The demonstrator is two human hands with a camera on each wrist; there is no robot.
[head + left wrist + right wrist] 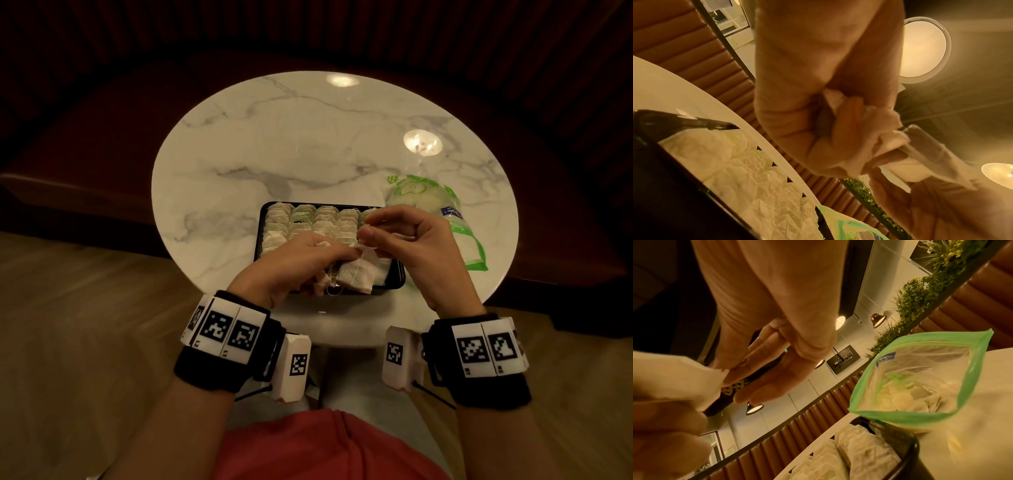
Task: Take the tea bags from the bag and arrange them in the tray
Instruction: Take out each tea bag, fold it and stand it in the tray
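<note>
Both hands hover over the black tray (397, 279). The left hand (294, 263) clutches loose tea bags (356, 277) in curled fingers. The right hand (418, 240) pinches one bag's corner, other fingers loosely spread.

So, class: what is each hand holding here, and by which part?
The left hand grips a bunch of tea bags by their upper ends. The right hand pinches one bag's top corner between thumb and fingers.

White tea bags (310, 222) fill the black tray (397, 279) in rows. The green-edged clear bag (445, 219) lies open just right of it.
</note>
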